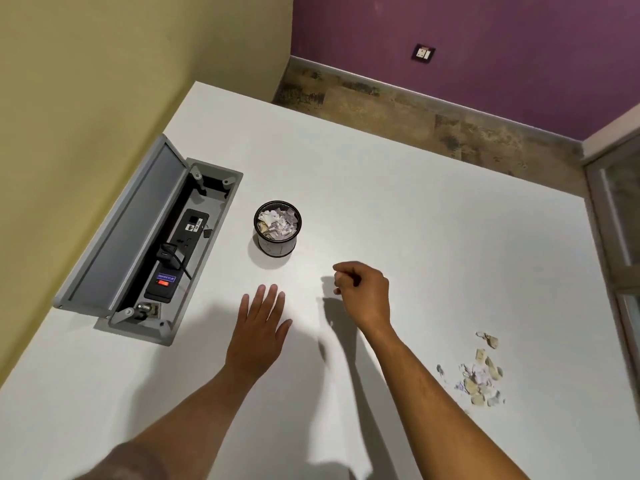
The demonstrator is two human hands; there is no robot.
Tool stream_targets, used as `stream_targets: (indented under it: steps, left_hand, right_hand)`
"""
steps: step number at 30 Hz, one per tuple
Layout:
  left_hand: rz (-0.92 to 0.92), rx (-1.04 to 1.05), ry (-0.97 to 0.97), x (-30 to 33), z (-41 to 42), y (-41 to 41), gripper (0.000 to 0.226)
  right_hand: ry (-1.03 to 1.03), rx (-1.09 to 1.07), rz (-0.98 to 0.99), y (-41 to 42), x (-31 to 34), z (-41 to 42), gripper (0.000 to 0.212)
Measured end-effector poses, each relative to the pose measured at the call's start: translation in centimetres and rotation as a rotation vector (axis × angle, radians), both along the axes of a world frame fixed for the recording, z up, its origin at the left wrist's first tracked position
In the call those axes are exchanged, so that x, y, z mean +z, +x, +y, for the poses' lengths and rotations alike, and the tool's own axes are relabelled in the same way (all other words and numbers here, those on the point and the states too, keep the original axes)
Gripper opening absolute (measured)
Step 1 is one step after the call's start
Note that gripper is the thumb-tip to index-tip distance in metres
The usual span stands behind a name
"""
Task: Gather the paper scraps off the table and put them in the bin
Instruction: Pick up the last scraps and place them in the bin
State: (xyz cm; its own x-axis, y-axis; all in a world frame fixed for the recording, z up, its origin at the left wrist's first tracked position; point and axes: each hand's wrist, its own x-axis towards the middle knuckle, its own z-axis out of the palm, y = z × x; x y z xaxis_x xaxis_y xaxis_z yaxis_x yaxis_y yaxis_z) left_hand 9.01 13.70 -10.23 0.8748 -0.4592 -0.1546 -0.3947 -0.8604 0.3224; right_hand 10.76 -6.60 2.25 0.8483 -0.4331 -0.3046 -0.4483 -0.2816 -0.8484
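A small black mesh bin (278, 245) stands on the white table (433, 216), filled near its rim with torn paper. A pile of paper scraps (479, 377) lies at the table's right side, close to the front. My right hand (363, 289) hovers between the bin and the pile, below and right of the bin. Its fingers are curled closed, with a pale bit of paper showing at the fingertips. My left hand (259, 327) lies flat on the table below the bin, fingers spread, holding nothing.
An open grey cable box (149, 244) with a power strip is sunk into the table at the left, its lid raised. A yellow wall runs along the left. The table's far edge drops to the floor, and a window frame (616, 237) stands at the right.
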Motion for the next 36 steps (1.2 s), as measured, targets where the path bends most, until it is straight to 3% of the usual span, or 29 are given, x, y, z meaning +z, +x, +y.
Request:
stream_targets:
  steps: [6,11,17,21,26,32,36]
  left_hand:
    - [0.086,-0.002,0.117,1.2,-0.5,0.0,0.066]
    - [0.17,-0.07,0.018,2.7,-2.1,-3.3,0.084]
    - [0.174,-0.21,0.063,3.3,-5.4,-9.1,0.088]
    - [0.17,-0.329,0.067,3.6,-8.2,-11.9,0.09]
    - [0.214,-0.379,0.058,4.4,-12.1,-14.6,0.071]
    - [0.243,-0.438,0.04,4.3,-17.0,-16.7,0.08]
    - [0.254,-0.477,0.069,3.6,-20.1,-17.0,0.1]
  right_hand:
    - [-0.018,-0.116,0.069,-9.3,-2.3,-3.1,0.021]
    - [-0.004,-0.238,0.086,-15.2,-2.8,-5.3,0.02]
    - [-0.034,-0.33,0.123,-21.6,-4.7,-7.7,0.014]
    - [-0.161,-0.3,0.119,-25.4,-5.0,-9.4,0.019]
    - [-0.237,-0.28,0.113,-29.6,-6.2,-12.6,0.026]
    - [-0.38,-0.231,0.103,-32.6,-7.3,-17.1,0.043]
    - [-0.396,-0.132,0.164,-32.5,-7.4,-20.3,0.059]
